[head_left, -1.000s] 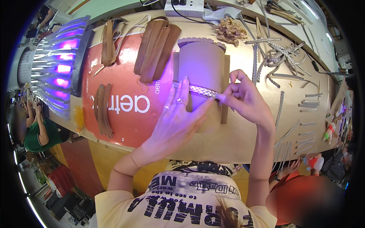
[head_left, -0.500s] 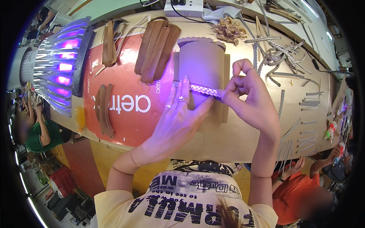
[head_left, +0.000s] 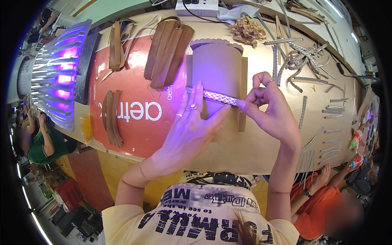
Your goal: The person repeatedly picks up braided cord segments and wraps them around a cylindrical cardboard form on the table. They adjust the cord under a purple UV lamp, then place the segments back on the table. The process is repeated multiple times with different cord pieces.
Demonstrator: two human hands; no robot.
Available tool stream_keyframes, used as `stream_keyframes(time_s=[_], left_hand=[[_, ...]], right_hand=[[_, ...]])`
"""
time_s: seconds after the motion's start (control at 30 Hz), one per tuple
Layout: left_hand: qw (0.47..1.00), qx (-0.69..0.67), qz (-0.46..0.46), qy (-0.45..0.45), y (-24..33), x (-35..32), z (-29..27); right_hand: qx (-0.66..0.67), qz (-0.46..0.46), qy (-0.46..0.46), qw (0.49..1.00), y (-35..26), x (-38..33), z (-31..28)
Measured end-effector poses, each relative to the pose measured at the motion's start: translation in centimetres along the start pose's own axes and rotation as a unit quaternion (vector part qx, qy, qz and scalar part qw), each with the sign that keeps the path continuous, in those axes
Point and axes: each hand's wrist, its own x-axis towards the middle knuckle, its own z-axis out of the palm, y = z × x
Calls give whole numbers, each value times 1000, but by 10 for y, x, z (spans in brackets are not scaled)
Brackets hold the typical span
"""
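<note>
Head: tan table (head_left: 261,151), yellow floor (head_left: 117,172)

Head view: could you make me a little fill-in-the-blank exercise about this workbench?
1. The left hand lies partly over the silver braided strip, whose other end is pinched by the ____ hand.
2. The glossy flat sheet with white lettering is coloured ____.
3. The silver finned lamp with a purple glow is on the ____ side of the picture.

Missing words: right; red; left.

yellow floor (head_left: 111,168) | red-brown floor band (head_left: 88,173) | tan table (head_left: 261,157) | purple-glowing lamp (head_left: 59,77) | white strip light (head_left: 332,10)
</note>
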Motion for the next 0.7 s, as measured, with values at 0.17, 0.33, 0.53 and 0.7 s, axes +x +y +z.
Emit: stream_keyframes(time_s=[0.17,0.33,0.53,0.7], left_hand=[[1000,6,6,-4,-1,0,-1],[1000,0,2,-14,-1,-1,-1],[999,-18,-11,-34,-1,-1,-2],[1000,-13,-1,-28,-3,0,0]], right_hand=[[4,-7,-5,1000,6,2,0],[19,-1,-6,1000,9,2,1],[37,5,-14,999,13,5,1],[36,24,-19,999,13,5,0]])
